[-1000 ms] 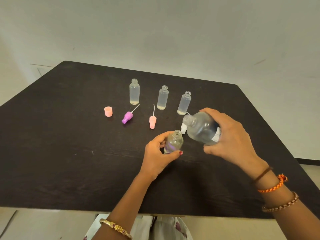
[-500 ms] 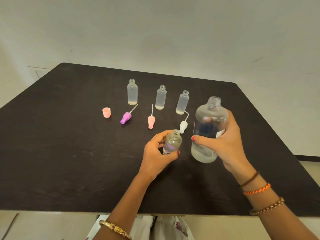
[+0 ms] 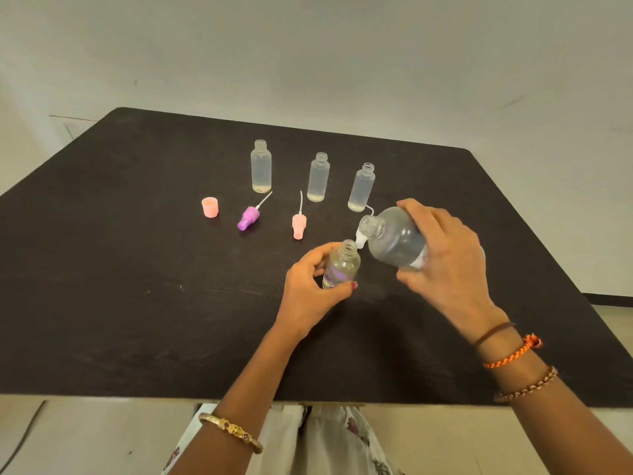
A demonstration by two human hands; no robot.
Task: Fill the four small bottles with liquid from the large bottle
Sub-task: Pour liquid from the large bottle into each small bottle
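Note:
My right hand [image 3: 445, 258] grips the large clear bottle [image 3: 394, 240], tipped to the left with its open mouth just above and right of a small clear bottle [image 3: 342, 265]. That small bottle stands on the black table [image 3: 102, 286], and my left hand [image 3: 308, 286] holds it around the body. Three more small bottles stand uncapped in a row further back: left [image 3: 261, 166], middle [image 3: 318, 178] and right [image 3: 362, 186], each with a little liquid at the bottom.
Loose caps lie on the table in front of the row: a pink cap [image 3: 210, 207], a purple spray top [image 3: 249, 217], a pink spray top [image 3: 298, 224] and a white spray top [image 3: 360, 240] partly behind the large bottle.
Half a second ago the large bottle stood upright in my right hand; it is now tipped left again over the small bottle. My left hand has kept its hold.

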